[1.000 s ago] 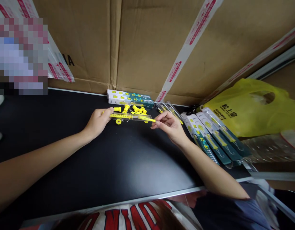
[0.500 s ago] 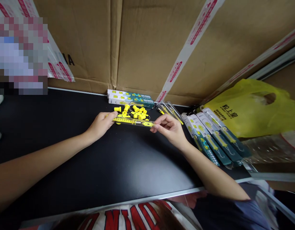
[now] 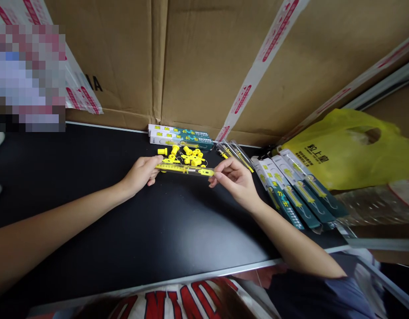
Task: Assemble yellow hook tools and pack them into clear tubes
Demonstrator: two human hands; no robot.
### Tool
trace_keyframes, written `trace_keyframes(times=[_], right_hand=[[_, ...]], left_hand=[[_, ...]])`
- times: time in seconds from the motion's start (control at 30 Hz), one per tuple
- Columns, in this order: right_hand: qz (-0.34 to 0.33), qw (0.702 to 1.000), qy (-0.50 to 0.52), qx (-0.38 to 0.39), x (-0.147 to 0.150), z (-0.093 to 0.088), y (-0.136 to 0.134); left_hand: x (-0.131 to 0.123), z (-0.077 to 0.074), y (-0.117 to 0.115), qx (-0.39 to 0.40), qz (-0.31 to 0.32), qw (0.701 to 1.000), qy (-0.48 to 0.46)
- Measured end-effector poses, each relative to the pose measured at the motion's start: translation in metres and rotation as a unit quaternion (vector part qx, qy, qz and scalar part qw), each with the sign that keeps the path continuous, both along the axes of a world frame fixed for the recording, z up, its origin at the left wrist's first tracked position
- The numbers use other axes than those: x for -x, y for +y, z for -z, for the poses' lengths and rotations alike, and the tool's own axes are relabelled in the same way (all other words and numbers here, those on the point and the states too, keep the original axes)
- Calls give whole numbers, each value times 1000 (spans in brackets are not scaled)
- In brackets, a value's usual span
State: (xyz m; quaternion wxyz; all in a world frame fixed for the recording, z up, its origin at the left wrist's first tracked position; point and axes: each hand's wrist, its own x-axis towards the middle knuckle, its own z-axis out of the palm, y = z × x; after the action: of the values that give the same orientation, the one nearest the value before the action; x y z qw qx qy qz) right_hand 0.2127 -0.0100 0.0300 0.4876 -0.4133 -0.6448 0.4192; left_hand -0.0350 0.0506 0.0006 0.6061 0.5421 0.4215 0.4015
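Observation:
A clear tube spring scale [image 3: 186, 169] with yellow inner parts lies level between my two hands, raised over the black table. My left hand [image 3: 144, 173] is closed on its left end, thumb on top. At the other end, my right hand [image 3: 233, 178] pinches the tip between thumb and fingers. Just behind the tube is a pile of loose yellow plastic parts [image 3: 193, 157], with caps and thin wire hooks among them. The tube hides part of this pile.
Two flat spring scale boxes [image 3: 181, 137] lie at the back against a cardboard carton [image 3: 198, 66]. Several clear tubes [image 3: 237, 155] rest right of them. More boxes [image 3: 297, 192] line the right side, beside a yellow plastic bag [image 3: 344, 150]. The black table [image 3: 151, 248] has a pale front edge.
Fingers of my left hand have curled slightly lower beneath the tube's left end. The tube and my right hand stay nearly where they were.

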Motion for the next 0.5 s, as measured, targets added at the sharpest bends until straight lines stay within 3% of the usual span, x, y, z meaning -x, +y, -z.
trace_keyframes(times=[0.13, 0.3, 0.4, 0.5], right_hand=[[-2, 1000, 27, 10, -1, 2, 2], [44, 999, 15, -10, -17, 14, 20], [99, 986, -117, -65, -28, 26, 34], [117, 933, -301, -157, -35, 35, 42]], left_hand=[[0, 0, 1, -7, -7, 1000, -12], [2, -4, 5, 4, -72, 995, -69], [4, -3, 8, -3, -99, 992, -81], [4, 0, 9, -21, -102, 992, -74]])
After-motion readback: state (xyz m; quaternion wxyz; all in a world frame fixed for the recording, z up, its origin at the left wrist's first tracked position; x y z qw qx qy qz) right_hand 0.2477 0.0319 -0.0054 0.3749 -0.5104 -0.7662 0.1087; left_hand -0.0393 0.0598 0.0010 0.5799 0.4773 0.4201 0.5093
